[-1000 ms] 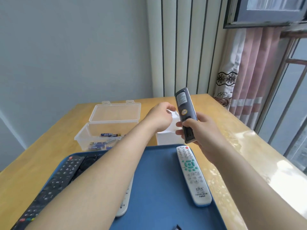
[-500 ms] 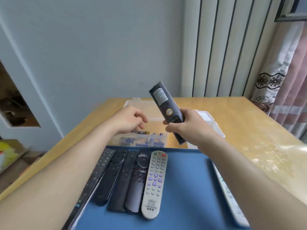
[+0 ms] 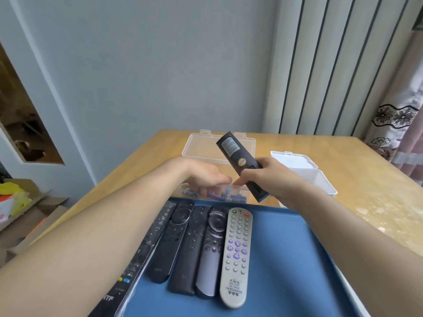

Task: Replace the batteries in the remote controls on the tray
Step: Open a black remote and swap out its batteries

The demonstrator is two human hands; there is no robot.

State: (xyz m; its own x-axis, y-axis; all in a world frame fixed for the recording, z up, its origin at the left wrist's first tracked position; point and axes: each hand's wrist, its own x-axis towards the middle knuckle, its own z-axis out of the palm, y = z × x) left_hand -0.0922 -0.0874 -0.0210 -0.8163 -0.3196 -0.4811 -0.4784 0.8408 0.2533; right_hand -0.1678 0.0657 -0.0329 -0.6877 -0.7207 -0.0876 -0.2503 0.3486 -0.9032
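We pinch a battery in the clear box of batteries with our left hand; our right hand grips a remote, label unreadable, above the tray edge.

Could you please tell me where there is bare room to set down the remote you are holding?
The dark remote in your right hand should fit on the blue tray, bare between the grey remote and your right forearm. Bare table lies right of the white box. Crowded: black remotes at tray left, and the battery box behind.
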